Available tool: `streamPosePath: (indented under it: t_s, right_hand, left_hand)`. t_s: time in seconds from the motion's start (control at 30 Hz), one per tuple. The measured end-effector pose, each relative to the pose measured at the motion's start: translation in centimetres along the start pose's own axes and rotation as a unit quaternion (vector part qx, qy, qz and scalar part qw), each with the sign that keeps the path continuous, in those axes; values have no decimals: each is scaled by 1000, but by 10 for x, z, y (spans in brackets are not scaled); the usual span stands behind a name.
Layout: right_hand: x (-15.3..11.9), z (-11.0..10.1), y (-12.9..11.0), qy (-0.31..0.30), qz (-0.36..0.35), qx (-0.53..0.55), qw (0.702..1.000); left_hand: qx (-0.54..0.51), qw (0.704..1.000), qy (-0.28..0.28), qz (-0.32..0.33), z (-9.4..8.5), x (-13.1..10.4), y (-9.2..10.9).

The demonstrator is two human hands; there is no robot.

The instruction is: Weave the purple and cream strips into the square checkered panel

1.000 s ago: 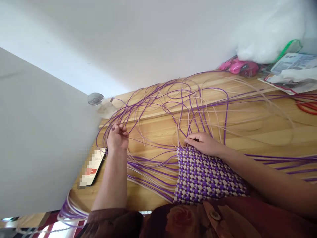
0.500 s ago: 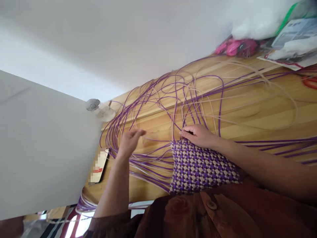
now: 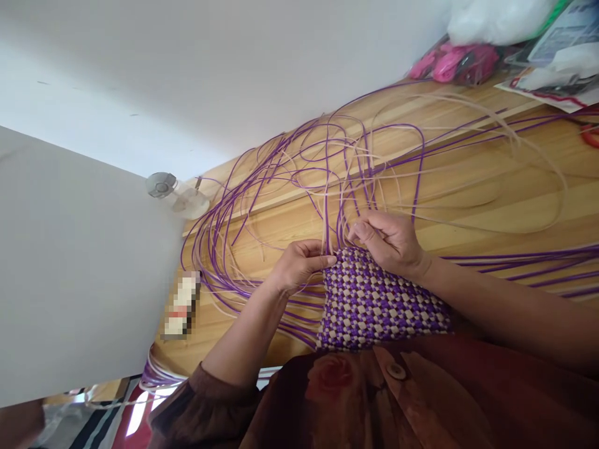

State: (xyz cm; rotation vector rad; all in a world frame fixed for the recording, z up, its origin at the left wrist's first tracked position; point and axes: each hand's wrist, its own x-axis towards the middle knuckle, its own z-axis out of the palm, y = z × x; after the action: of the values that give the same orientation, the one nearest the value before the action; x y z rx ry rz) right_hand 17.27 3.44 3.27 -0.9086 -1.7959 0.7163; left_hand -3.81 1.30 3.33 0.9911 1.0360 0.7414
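A woven panel (image 3: 381, 302) in a purple and beige checked pattern lies against the front of my body, with long loose strands running out from its edges. My left hand (image 3: 302, 265) pinches the panel's far left corner between thumb and fingers. Over the panel's far edge, my right hand (image 3: 390, 240) is closed with its fingers curled in, gripping a thin strand among the loose ones; its end in the fingers is mostly hidden. Purple strands (image 3: 326, 206) and beige ones rise from the far edge and loop over the wooden table.
On the wooden table (image 3: 468, 212) a phone with a blurred screen (image 3: 180, 308) lies at the left. A clear container with a grey top (image 3: 161, 185) stands near the wall. Pink bundles in plastic (image 3: 449, 62), packets (image 3: 561, 78) and orange handles (image 3: 590, 134) lie at the right.
My left hand has moved right, from free air to the panel's corner, and closed on it. My right hand has lifted slightly from the far edge and turned, fingers curled tighter.
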Motion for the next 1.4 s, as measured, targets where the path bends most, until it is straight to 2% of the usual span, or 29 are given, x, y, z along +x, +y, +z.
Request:
streamPosePath:
  t_s: [0.07,0.13,0.27,0.43,0.53,0.63,0.7,0.83,0.97,1.1,1.2,1.3,1.4]
  right_hand:
    - [1,-1,-1,-1,6,-9,1000]
    - [2,0,1,-16,24,-25,999]
    - [4,3,9,-64,48,-46,996]
    - [8,4,19,-111,29,-74,991]
    - [12,4,24,-187,0,-105,977]
    - [14,3,25,-242,42,-109,963]
    - [15,1,22,-260,63,-100,958]
    - [15,-3,15,-297,46,-72,951]
    - [18,-8,13,-349,41,-32,936]
    - [19,-11,14,-359,57,38,931]
    - [19,-13,13,-351,79,62,931]
    - [19,-13,10,-345,110,79,929]
    - [18,-12,8,-341,170,137,914]
  left_hand:
    - [-22,999,2,29,1,2,-5]
    - [-14,1000,-12,20,-2,2,-7]
    - [83,996,-26,-12,-12,3,-2]
    - [179,983,5,47,-13,0,8]
    - [158,985,-24,66,-10,-3,9]
    - [108,989,-77,62,-9,-2,7]
    - [87,990,-88,74,-9,0,6]
    - [99,986,-71,111,-9,1,5]
    - [147,975,-28,165,-8,-3,5]
    - [192,962,-8,195,-10,-5,9]
    - [293,924,35,244,-12,-6,12]
    - [419,853,97,296,-9,-11,13]
    - [500,794,155,309,1,-19,12]
